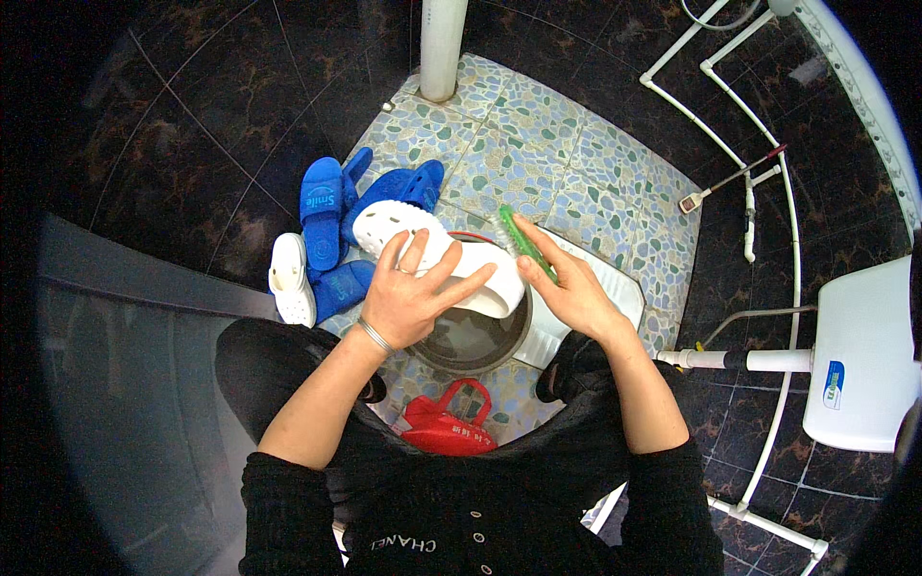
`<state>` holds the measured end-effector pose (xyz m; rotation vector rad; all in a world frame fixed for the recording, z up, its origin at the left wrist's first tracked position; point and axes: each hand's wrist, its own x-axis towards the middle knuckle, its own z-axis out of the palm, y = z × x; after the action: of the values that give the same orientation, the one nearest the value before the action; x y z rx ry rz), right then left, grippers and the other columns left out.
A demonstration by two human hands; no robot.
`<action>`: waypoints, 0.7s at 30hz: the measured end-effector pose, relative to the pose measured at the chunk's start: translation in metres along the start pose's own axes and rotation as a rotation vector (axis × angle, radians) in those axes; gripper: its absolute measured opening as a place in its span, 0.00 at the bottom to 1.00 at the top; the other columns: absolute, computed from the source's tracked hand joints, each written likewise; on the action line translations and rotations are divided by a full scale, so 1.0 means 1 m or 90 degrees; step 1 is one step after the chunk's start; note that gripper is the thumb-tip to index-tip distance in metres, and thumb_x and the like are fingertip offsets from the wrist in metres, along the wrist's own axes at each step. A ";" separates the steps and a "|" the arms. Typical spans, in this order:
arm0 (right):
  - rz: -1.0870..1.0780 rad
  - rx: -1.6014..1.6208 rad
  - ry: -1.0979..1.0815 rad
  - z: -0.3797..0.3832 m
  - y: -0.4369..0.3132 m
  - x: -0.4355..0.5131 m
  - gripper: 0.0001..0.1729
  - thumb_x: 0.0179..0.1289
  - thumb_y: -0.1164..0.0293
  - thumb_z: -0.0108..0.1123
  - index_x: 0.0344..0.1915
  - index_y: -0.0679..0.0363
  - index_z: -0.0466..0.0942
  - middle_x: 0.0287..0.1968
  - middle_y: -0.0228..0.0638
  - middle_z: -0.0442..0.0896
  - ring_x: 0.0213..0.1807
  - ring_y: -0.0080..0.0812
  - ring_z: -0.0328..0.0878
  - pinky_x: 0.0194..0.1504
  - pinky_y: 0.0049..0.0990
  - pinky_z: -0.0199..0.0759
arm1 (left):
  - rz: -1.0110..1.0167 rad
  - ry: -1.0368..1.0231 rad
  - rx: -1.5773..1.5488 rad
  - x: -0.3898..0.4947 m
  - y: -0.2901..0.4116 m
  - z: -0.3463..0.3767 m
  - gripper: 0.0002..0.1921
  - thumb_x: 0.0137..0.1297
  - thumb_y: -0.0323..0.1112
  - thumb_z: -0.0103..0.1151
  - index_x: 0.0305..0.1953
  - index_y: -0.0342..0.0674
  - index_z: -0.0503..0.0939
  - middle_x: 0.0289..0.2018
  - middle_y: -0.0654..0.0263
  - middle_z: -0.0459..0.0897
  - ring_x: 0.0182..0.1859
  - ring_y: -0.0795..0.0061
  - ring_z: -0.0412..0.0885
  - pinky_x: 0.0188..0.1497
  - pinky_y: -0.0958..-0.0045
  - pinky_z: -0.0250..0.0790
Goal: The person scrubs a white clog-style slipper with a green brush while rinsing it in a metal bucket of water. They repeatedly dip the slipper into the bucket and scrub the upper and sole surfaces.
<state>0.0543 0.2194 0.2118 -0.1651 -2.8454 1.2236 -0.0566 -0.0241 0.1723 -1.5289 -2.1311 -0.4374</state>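
A white foam clog [497,268] with a perforated toe is gripped in my left hand [416,295], its fingers spread over the upper. Beneath the clog is a round basin [468,345] of murky greyish water. My right hand [576,288] holds a green scrubbing brush [524,241], its pale bristles facing the clog's heel end. Whether the bristles touch the clog, I cannot tell. The matching white clog [291,281] lies to the left, against several blue slippers [323,209].
A white squat toilet [598,288] is set in the pebble-patterned floor [533,158], right of the basin. A red bag [450,428] lies between my feet. White pipes [792,259] and a cistern [857,360] line the right wall; a thick vertical pipe [441,50] stands ahead. A long-handled brush [727,180] leans there.
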 end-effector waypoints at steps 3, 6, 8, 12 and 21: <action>0.083 0.103 -0.060 0.001 -0.004 -0.001 0.42 0.79 0.42 0.53 0.85 0.38 0.52 0.79 0.52 0.67 0.57 0.53 0.85 0.41 0.40 0.84 | 0.046 0.057 0.031 -0.001 0.003 0.003 0.31 0.64 0.38 0.59 0.68 0.80 0.77 0.59 0.70 0.80 0.65 0.51 0.74 0.70 0.42 0.64; 0.219 0.346 -0.165 -0.001 -0.013 -0.005 0.48 0.78 0.43 0.55 0.86 0.39 0.43 0.83 0.54 0.55 0.33 0.31 0.86 0.14 0.21 0.69 | 0.063 0.103 0.088 -0.003 0.009 0.005 0.29 0.69 0.43 0.58 0.68 0.89 0.74 0.62 0.79 0.78 0.70 0.62 0.70 0.75 0.42 0.59; 0.235 0.402 -0.199 0.000 -0.019 -0.006 0.50 0.76 0.42 0.57 0.86 0.39 0.43 0.79 0.55 0.63 0.25 0.25 0.81 0.14 0.22 0.69 | 0.063 0.129 0.124 -0.004 0.010 0.004 0.28 0.69 0.44 0.59 0.67 0.92 0.74 0.65 0.80 0.77 0.72 0.64 0.68 0.76 0.42 0.55; 0.246 0.549 -0.180 0.007 -0.025 -0.004 0.52 0.73 0.42 0.61 0.86 0.38 0.44 0.50 0.37 0.81 0.14 0.16 0.64 0.13 0.20 0.50 | 0.014 0.151 0.188 0.001 0.007 0.001 0.29 0.67 0.44 0.62 0.63 0.97 0.76 0.71 0.80 0.74 0.77 0.64 0.63 0.78 0.43 0.44; 0.229 0.591 0.059 0.029 -0.020 0.005 0.54 0.72 0.48 0.65 0.86 0.38 0.41 0.32 0.29 0.81 0.13 0.15 0.58 0.12 0.20 0.44 | -0.441 0.197 -0.393 0.010 0.006 -0.006 0.52 0.51 0.20 0.65 0.81 0.46 0.57 0.72 0.43 0.62 0.72 0.44 0.64 0.72 0.50 0.60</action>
<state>0.0452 0.1857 0.2068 -0.6662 -1.9280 2.3520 -0.0522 -0.0168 0.1829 -0.8268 -2.3252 -1.5717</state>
